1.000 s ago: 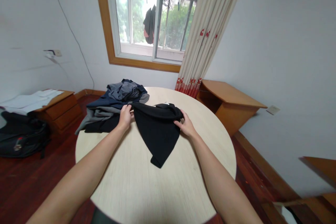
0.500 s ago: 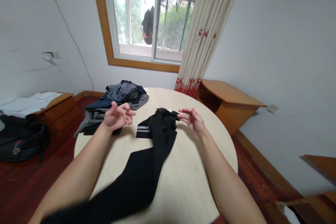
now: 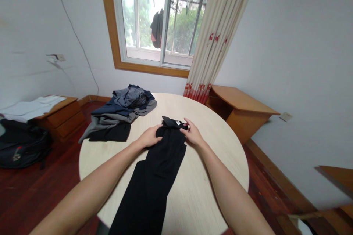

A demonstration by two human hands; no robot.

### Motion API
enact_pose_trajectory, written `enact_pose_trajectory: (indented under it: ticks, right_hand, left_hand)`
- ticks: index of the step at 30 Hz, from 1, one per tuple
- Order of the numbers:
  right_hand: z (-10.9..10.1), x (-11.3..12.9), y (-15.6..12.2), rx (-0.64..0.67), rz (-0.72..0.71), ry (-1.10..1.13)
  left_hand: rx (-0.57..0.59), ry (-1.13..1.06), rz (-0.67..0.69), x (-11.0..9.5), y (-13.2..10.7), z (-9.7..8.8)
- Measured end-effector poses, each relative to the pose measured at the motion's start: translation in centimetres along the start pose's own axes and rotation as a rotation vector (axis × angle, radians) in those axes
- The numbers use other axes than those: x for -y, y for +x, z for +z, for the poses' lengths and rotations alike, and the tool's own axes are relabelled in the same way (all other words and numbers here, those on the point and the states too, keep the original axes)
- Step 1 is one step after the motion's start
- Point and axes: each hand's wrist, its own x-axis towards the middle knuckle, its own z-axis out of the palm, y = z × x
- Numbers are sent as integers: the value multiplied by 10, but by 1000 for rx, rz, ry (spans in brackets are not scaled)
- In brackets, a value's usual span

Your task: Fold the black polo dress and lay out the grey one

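Note:
A long black garment [image 3: 158,176] lies lengthwise on the round table, its lower end running out of view at the bottom. At its far end is a folded band or collar-like flap with a small white label [image 3: 178,122]. My left hand [image 3: 150,137] holds the left edge near that end, the thumb on top and some fingers hidden by the cloth. At the far right corner, beside the label, my right hand [image 3: 193,134] has the cloth between thumb and fingers. Whether the garment is a top or trousers, I cannot tell.
A pile of grey, navy and black clothes [image 3: 124,104] sits at the table's [image 3: 209,176] left back edge. Beyond stand a wooden desk [image 3: 242,106] at right and a drawer cabinet [image 3: 68,117] at left. A black bag [image 3: 24,143] is on the left; a curtain [image 3: 212,40] hangs behind.
Both hands were open above the table and have come down onto the garment, taking hold of its far end. Its lower length, swinging left before, now lies straighter; the striped piece no longer shows.

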Motion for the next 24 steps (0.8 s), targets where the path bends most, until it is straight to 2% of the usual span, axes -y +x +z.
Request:
enact_pose_trajectory:
  ticks: [4, 6, 7, 9, 12, 14, 15, 17, 22, 24]
  right_hand:
    - [-3, 10, 0, 45, -64, -71]
    - [-3, 18, -2, 37, -47, -53]
    - [-2, 22, -4, 28, -28, -22]
    - [0, 32, -7, -2, 11, 80]
    - [4, 49, -12, -3, 31, 242]
    - [6, 62, -14, 46, 34, 362]
    - [6, 68, -15, 76, 46, 434]
    - [7, 79, -16, 126, 110, 597]
    - [1, 87, -18, 239, 300, 825]
    - [-3, 84, -19, 288, 324, 841]
  left_hand:
    - [-9, -176, -86, -2, 2, -6]
    - [-72, -270, -153, -2, 3, -15]
    - [-139, -315, -198, -2, 4, -21]
    - [-346, -424, -276, -1, 5, -36]
    - [-664, -646, -292, -2, 6, -58]
    - [-751, -723, -230, -8, 6, -65]
    - [-737, -715, -184, -13, 4, -65]
    - [-576, -622, -69, -28, 0, -58]
    - [184, -355, 222, -71, -20, -14]
    - [344, -333, 291, -81, -25, -3]
